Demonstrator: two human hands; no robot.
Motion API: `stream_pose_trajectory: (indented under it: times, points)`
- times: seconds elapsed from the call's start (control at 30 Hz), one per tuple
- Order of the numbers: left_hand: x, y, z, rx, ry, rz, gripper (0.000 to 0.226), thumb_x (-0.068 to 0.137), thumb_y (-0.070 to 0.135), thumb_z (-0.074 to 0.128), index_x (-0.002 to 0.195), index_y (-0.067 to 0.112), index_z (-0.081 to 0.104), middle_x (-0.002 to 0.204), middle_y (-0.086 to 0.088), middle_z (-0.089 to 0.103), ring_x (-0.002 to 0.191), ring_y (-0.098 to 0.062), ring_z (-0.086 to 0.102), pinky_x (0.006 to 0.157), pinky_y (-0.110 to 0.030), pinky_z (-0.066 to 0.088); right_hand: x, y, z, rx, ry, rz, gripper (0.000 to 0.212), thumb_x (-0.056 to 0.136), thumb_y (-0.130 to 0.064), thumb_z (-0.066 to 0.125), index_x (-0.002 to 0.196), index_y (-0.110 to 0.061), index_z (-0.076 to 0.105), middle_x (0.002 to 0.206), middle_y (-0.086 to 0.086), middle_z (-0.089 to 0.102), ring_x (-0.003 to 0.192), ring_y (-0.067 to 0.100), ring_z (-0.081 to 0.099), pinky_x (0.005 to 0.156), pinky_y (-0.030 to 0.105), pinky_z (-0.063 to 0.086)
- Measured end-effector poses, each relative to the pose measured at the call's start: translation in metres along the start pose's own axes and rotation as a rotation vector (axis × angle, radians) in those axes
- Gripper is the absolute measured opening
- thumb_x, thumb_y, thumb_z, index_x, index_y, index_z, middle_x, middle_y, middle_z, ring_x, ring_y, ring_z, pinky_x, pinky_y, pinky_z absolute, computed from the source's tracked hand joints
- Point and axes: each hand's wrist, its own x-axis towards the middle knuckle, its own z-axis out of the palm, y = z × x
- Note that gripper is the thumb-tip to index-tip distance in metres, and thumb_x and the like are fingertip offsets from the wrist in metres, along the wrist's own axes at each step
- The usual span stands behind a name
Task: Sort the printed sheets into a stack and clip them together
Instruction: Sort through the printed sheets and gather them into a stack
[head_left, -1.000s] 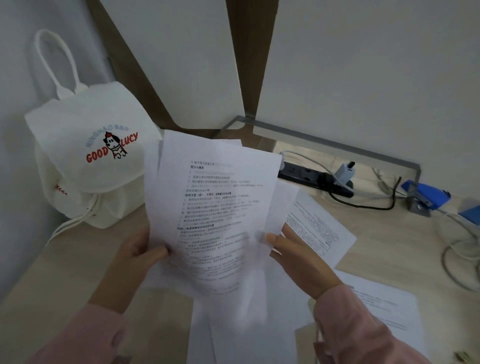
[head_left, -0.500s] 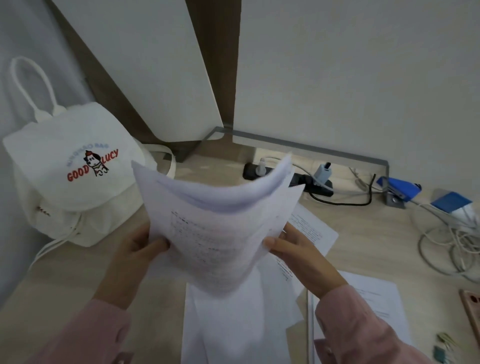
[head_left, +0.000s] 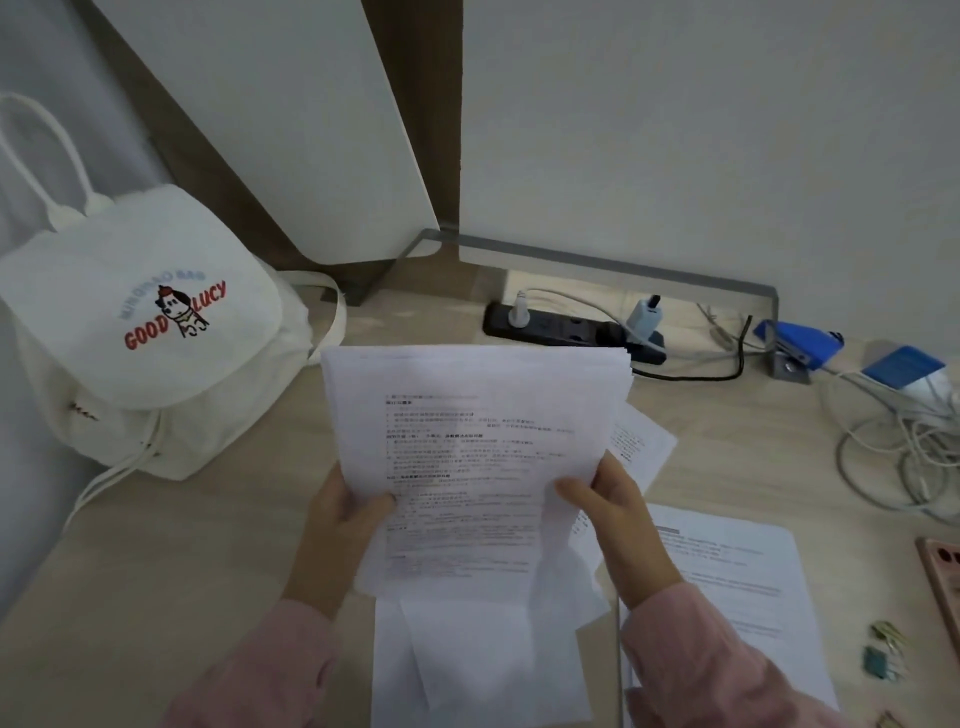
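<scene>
I hold a bundle of printed sheets upright above the wooden desk, its top edges nearly even. My left hand grips the bundle's lower left edge, thumb on the front page. My right hand grips the lower right edge the same way. More white sheets lie flat under the bundle. One printed sheet lies to the right and another pokes out behind the bundle. Small binder clips lie near the desk's right edge.
A white "GOOD LUCY" drawstring bag stands at the left. A black power strip with plugs runs along the back wall, with a blue stapler and tangled white cables to its right. A pink phone lies at the far right.
The sheets were curled forward half a second ago and now stand straight with their edges squared up. Both hands keep their grip on the lower edges.
</scene>
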Motion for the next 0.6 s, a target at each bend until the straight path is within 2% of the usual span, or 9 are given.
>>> stream_pose_trajectory:
  times: [0.1, 0.17, 0.23, 0.3, 0.4, 0.43, 0.5, 0.53, 0.6]
  points:
    - [-0.001, 0.009, 0.002, -0.038, 0.052, 0.056, 0.034, 0.082, -0.013, 0.053, 0.1, 0.015, 0.059, 0.079, 0.026, 0.071, 0.074, 0.01, 0.064, 0.062, -0.006, 0.048, -0.005, -0.012, 0.0, 0.016, 0.093, -0.078, 0.033, 0.084, 0.009, 0.049, 0.095, -0.017, 0.066, 0.089, -0.01, 0.072, 0.086, 0.005, 0.065, 0.07, 0.014, 0.052]
    - [-0.001, 0.013, 0.0, -0.029, 0.09, 0.094, 0.027, 0.082, -0.011, 0.055, 0.095, 0.013, 0.06, 0.075, 0.025, 0.069, 0.071, 0.011, 0.061, 0.062, -0.005, 0.046, -0.01, -0.021, -0.002, 0.021, 0.124, -0.146, 0.033, 0.084, 0.01, 0.047, 0.089, -0.016, 0.066, 0.081, -0.012, 0.07, 0.08, 0.002, 0.063, 0.07, 0.013, 0.051]
    - [-0.001, 0.011, 0.001, 0.005, 0.13, 0.088, 0.028, 0.084, -0.014, 0.05, 0.079, 0.013, 0.056, 0.06, 0.025, 0.063, 0.06, 0.011, 0.055, 0.057, -0.003, 0.042, -0.013, -0.021, -0.003, 0.0, 0.153, -0.146, 0.027, 0.083, 0.008, 0.05, 0.088, -0.014, 0.065, 0.079, -0.011, 0.068, 0.08, 0.004, 0.062, 0.072, 0.016, 0.05]
    - [-0.003, 0.005, 0.006, 0.028, 0.128, 0.024, 0.031, 0.084, -0.012, 0.052, 0.073, 0.017, 0.054, 0.054, 0.023, 0.061, 0.055, 0.008, 0.053, 0.055, -0.004, 0.04, -0.013, -0.008, -0.002, -0.04, 0.164, -0.054, 0.017, 0.083, 0.003, 0.054, 0.085, -0.012, 0.062, 0.08, -0.005, 0.065, 0.082, 0.009, 0.058, 0.077, 0.025, 0.046]
    - [-0.006, -0.008, 0.013, 0.027, 0.083, -0.071, 0.019, 0.079, 0.0, 0.063, 0.075, 0.018, 0.059, 0.062, 0.009, 0.061, 0.065, -0.006, 0.053, 0.062, -0.02, 0.043, -0.014, 0.016, 0.0, -0.085, 0.148, 0.131, 0.022, 0.088, 0.0, 0.052, 0.101, -0.018, 0.056, 0.097, -0.006, 0.06, 0.099, 0.014, 0.053, 0.09, 0.028, 0.04]
    - [-0.007, -0.01, 0.013, 0.026, 0.073, -0.086, 0.015, 0.079, 0.003, 0.064, 0.076, 0.017, 0.06, 0.067, 0.003, 0.06, 0.069, -0.011, 0.053, 0.062, -0.023, 0.041, -0.014, 0.02, -0.001, -0.102, 0.147, 0.153, 0.021, 0.088, -0.002, 0.052, 0.101, -0.018, 0.056, 0.098, -0.005, 0.06, 0.1, 0.014, 0.053, 0.09, 0.027, 0.04]
    - [-0.01, -0.008, 0.014, 0.056, 0.045, -0.062, 0.01, 0.077, 0.009, 0.066, 0.083, 0.016, 0.062, 0.078, 0.001, 0.062, 0.076, -0.016, 0.056, 0.064, -0.021, 0.044, -0.016, 0.019, -0.006, -0.12, 0.139, 0.125, 0.021, 0.089, -0.002, 0.052, 0.092, -0.02, 0.061, 0.094, -0.008, 0.064, 0.09, 0.008, 0.059, 0.081, 0.019, 0.044]
    - [-0.011, -0.005, 0.016, 0.069, 0.031, -0.039, 0.014, 0.077, 0.01, 0.066, 0.09, 0.016, 0.063, 0.085, 0.004, 0.064, 0.079, -0.011, 0.061, 0.065, -0.018, 0.047, -0.017, 0.016, -0.011, -0.119, 0.129, 0.093, 0.023, 0.089, -0.002, 0.052, 0.092, -0.022, 0.063, 0.094, -0.01, 0.066, 0.088, 0.004, 0.061, 0.078, 0.017, 0.046]
    - [-0.014, 0.002, 0.023, 0.039, 0.013, -0.013, 0.025, 0.085, 0.002, 0.06, 0.103, 0.019, 0.062, 0.094, 0.014, 0.065, 0.081, 0.009, 0.063, 0.066, -0.007, 0.049, -0.021, 0.01, -0.025, -0.115, 0.119, 0.056, 0.024, 0.089, -0.003, 0.053, 0.095, -0.022, 0.065, 0.093, -0.013, 0.07, 0.088, 0.001, 0.065, 0.077, 0.017, 0.051]
